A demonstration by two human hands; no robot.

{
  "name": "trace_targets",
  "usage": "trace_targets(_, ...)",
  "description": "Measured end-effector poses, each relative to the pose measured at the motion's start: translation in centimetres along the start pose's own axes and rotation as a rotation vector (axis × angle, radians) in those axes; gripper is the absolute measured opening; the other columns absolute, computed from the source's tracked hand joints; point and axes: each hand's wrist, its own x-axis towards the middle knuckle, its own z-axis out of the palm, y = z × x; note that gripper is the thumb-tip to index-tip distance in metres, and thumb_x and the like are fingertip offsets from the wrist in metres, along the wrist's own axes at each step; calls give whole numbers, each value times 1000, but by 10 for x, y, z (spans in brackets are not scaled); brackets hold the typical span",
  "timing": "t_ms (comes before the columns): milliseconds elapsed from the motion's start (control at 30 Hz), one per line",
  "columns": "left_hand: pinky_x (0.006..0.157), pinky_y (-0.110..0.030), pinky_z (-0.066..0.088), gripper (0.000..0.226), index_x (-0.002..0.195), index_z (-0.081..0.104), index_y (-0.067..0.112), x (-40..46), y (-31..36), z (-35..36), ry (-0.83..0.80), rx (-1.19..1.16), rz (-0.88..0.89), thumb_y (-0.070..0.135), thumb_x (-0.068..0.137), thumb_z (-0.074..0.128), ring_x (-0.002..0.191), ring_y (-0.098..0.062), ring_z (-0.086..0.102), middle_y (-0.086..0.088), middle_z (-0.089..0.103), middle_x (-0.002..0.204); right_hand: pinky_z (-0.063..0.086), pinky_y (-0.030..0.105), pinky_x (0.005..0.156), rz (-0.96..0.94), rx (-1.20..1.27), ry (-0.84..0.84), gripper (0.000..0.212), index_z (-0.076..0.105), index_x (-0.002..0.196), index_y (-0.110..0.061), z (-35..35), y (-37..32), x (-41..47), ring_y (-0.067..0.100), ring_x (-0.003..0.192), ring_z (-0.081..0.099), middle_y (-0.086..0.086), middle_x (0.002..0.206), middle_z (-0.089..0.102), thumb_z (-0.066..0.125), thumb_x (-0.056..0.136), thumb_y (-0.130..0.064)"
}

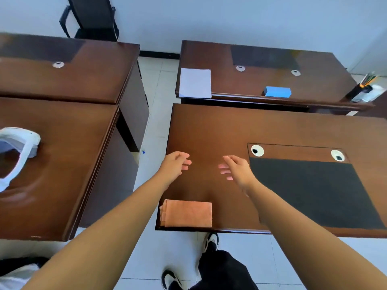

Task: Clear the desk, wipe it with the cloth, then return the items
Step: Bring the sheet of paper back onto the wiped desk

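Your left hand (174, 164) and right hand (236, 169) hover over the desk (211, 130), palms facing each other, fingers loosely spread and holding nothing, with bare wood between them. The folded cloth (187, 214) lies at 6 o'clock from your hands, flush in the desk's near left corner, its edges along both rims. At 12 o'clock, across a narrow gap, the far desk (261, 80) holds paper (195, 83) at its near left corner and a blue box (277, 92) by its near edge.
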Motion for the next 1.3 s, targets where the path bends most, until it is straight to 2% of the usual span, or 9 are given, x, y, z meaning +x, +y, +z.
trace_targets(300, 83, -25, 56, 25, 120, 66, 26, 85, 44, 12, 115, -70, -87, 34, 112, 44, 104, -15, 71, 5, 72, 116, 53, 28, 68, 51, 134, -32, 22, 68, 119, -18, -38, -35, 105, 14, 78, 71, 6, 101, 81, 54, 109, -33)
trace_targets(733, 84, -25, 55, 24, 125, 63, 27, 221, 94, 6, 192, -61, -126, 36, 112, 45, 104, -13, 70, 8, 70, 118, 56, 36, 82, 10, 77, -119, 25, 64, 126, -17, -49, -99, 261, 19, 90, 71, 10, 108, 79, 50, 111, -31)
trace_targets(1000, 86, -26, 55, 22, 128, 58, 25, 339, 103, -20, 152, -37, -168, 32, 112, 44, 105, -14, 69, 3, 67, 126, 54, 37, 83, 34, 54, -52, 26, 66, 124, -14, -23, -122, 369, 21, 89, 69, 11, 109, 78, 50, 111, -31)
trace_targets(1100, 93, -31, 57, 33, 143, 53, 19, 395, 101, -31, 180, -54, -192, 26, 112, 46, 107, -18, 70, -2, 65, 130, 55, 36, 81, 61, 58, 0, 26, 67, 124, -13, -7, -122, 422, 21, 89, 69, 11, 109, 77, 51, 110, -29)
trace_targets(1167, 99, -36, 58, 42, 151, 48, 15, 435, 96, -37, 215, -57, -209, 25, 110, 48, 108, -20, 70, -4, 65, 127, 56, 35, 80, 76, 84, 50, 25, 67, 122, -12, 3, -120, 460, 21, 88, 68, 10, 110, 76, 52, 110, -28)
trace_targets(1233, 103, -41, 57, 47, 152, 48, 10, 475, 91, -41, 241, -76, -229, 26, 108, 49, 110, -23, 70, -4, 65, 115, 56, 36, 79, 103, 117, 95, 25, 67, 119, -9, 14, -116, 498, 22, 87, 67, 11, 108, 75, 54, 109, -27)
trace_targets(1300, 105, -45, 57, 50, 152, 48, 7, 509, 85, -43, 264, -77, -244, 27, 107, 50, 111, -26, 69, -6, 64, 114, 57, 36, 78, 151, 173, 140, 32, 68, 122, 2, 24, -110, 531, 29, 85, 66, 16, 97, 70, 58, 108, -24)
